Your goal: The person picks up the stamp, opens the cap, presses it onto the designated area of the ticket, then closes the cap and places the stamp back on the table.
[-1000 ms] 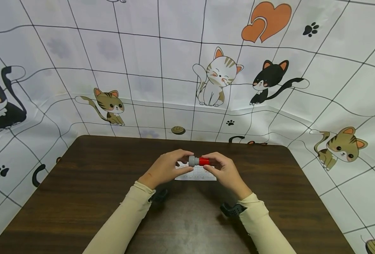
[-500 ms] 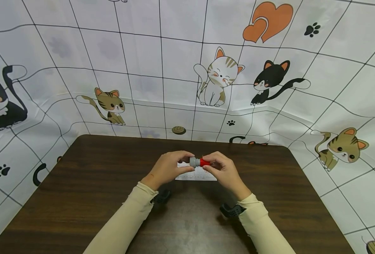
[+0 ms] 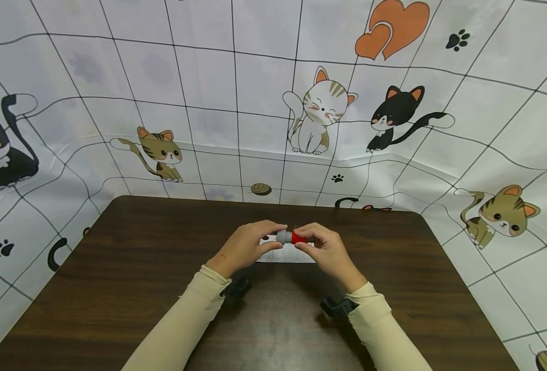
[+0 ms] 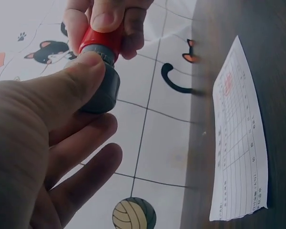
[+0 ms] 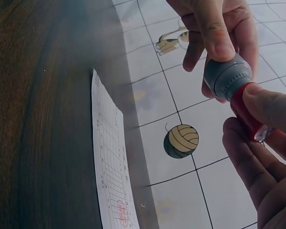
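Note:
Both hands hold a small stamp with a red body and a grey cap above the table, lying roughly level between them. In the head view my left hand comes from the left and pinches the grey cap between thumb and fingers. Its lower fingers extend free in the left wrist view. My right hand pinches the red body from the other side. The right wrist view shows a clear tip at the red end. Beneath the hands lies a printed paper slip bearing a red mark.
The slip rests on a dark brown wooden table near its far edge. A white sheet with grid lines and printed cats hangs behind and around the table. Dark bands sit at both wrists.
My left hand has shifted slightly to the right along with the stamp. The right fingers cover a little more of the red body; the slip keeps its place.

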Demonstrator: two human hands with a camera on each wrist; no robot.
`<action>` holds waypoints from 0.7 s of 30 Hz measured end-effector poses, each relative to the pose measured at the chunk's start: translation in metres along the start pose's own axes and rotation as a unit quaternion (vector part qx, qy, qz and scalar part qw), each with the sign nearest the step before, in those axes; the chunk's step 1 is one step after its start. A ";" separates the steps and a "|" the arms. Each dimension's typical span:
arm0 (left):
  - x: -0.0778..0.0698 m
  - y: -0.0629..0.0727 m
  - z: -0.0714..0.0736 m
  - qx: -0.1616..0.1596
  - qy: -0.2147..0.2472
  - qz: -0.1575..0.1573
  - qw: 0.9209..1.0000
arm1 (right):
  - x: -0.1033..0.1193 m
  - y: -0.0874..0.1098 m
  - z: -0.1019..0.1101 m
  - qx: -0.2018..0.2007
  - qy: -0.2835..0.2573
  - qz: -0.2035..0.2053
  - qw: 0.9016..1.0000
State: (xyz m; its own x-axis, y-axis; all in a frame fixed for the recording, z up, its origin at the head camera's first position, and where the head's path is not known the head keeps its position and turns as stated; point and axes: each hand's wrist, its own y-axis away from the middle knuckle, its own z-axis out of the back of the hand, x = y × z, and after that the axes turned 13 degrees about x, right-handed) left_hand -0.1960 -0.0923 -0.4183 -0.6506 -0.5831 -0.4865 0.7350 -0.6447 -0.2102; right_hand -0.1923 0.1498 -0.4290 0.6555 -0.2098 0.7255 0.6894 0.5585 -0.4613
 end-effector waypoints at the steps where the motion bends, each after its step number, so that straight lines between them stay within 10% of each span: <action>1: 0.000 0.000 0.000 -0.003 -0.003 0.000 1.000 | -0.004 0.001 0.000 -0.001 -0.001 -0.006 1.000; 13: -0.002 -0.003 -0.005 -0.058 0.008 0.020 0.998 | 0.012 -0.002 0.003 -0.004 -0.004 -0.074 0.997; 21: -0.002 -0.003 -0.003 -0.037 -0.004 0.012 0.999 | -0.003 0.000 0.003 0.000 0.007 -0.080 0.997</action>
State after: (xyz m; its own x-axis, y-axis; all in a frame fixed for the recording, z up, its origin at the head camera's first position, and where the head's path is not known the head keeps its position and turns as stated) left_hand -0.1958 -0.0876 -0.4192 -0.6334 -0.6031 -0.4848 0.7628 -0.5920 -0.2601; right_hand -0.1951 0.1534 -0.4298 0.5418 -0.3067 0.7826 0.7849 0.5177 -0.3405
